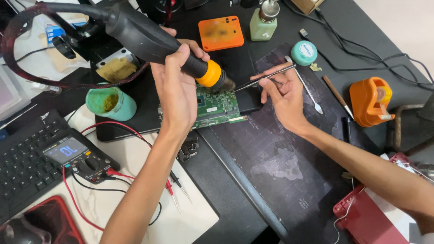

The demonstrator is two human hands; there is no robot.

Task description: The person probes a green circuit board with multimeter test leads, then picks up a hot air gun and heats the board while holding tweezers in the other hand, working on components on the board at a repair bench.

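Matt black plastic hot-air handle [149, 38] with glossy orange collar; shiny metal tweezers [264, 77]; mat [280, 153] perhaps matt rubber.

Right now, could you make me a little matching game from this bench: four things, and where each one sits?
Things:
1 hot-air tool
2 tweezers
3 multimeter
4 tape dispenser

Places:
A far right of the mat
B in the left hand
C beside the keyboard
D in the right hand

Pairs: 1-B, 2-D, 3-C, 4-A
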